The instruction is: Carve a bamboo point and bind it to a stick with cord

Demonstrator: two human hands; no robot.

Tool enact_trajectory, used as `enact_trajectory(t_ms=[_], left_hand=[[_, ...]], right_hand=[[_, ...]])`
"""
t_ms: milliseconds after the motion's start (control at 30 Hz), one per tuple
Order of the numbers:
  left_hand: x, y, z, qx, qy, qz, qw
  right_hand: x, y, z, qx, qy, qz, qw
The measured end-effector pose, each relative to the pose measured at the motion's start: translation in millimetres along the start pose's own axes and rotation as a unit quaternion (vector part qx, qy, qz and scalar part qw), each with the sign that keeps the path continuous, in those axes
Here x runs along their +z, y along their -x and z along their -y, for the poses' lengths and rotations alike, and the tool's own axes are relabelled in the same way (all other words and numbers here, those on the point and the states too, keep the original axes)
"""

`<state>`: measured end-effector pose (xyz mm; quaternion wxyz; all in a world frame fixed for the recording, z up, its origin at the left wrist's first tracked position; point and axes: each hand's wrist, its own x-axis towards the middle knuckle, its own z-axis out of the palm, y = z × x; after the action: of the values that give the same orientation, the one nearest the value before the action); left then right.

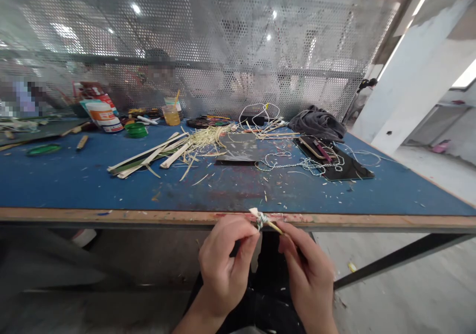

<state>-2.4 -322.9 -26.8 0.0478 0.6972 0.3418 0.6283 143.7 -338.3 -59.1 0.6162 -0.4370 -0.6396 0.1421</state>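
Note:
A thin bamboo stick (274, 227) is held just in front of the table's near edge. White-and-green twisted string (262, 219) is wound around it near its pale, wider end (254, 211). Thumb and forefinger of my left hand (226, 257) are pinched together right beside the wound string, apparently on its end; the fingertips hide the exact grip. My right hand (307, 264) grips the stick's other end between thumb and fingers. More of the same string (275, 165) lies loose on the blue table (178, 190).
Split bamboo strips (148, 155) and shavings (204, 138) lie mid-table beside a grey metal plate (238, 148). To the right are a black board (349, 168) and a dark cloth (316, 123). Bottles (104, 116) and a jar (171, 115) stand before a perforated metal screen (223, 51).

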Motion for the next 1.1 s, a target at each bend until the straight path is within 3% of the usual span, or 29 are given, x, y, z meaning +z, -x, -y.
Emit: enact_trajectory(t_ms=[167,267,367,500,600,700,800,900,1000,1100], left_hand=[[-0.9,-10,3,-0.042,0.037,-0.009,0.998],[-3.1,-17,3,-0.059,0.044,-0.025,0.997],[-4.7,-19,1,-0.067,0.049,-0.012,0.996],[-3.9,-17,-2,-0.088,0.096,-0.001,0.992],[-2.7,-16,-5,-0.102,0.124,-0.005,0.987],[-3.2,-17,-7,-0.076,0.092,0.005,0.993],[-4.5,-19,-7,-0.048,0.074,0.012,0.996],[-4.0,-19,-8,-0.050,0.084,0.017,0.995],[-1.8,-18,-9,-0.089,0.109,0.002,0.990],[0.1,-18,-8,-0.186,0.189,-0.011,0.964]], right_hand=[[-2,-3,8,0.090,-0.029,0.057,0.994],[-2,0,10,0.099,-0.052,0.096,0.989],[3,9,8,0.098,-0.070,0.093,0.988],[10,19,5,0.164,-0.154,0.098,0.969],[13,21,7,0.245,-0.262,0.098,0.928],[16,21,12,0.316,-0.328,0.082,0.887],[17,21,17,0.358,-0.353,0.043,0.863],[15,19,21,0.389,-0.401,0.052,0.828],[9,14,25,0.430,-0.463,0.069,0.772],[2,9,27,0.450,-0.543,0.104,0.701]])
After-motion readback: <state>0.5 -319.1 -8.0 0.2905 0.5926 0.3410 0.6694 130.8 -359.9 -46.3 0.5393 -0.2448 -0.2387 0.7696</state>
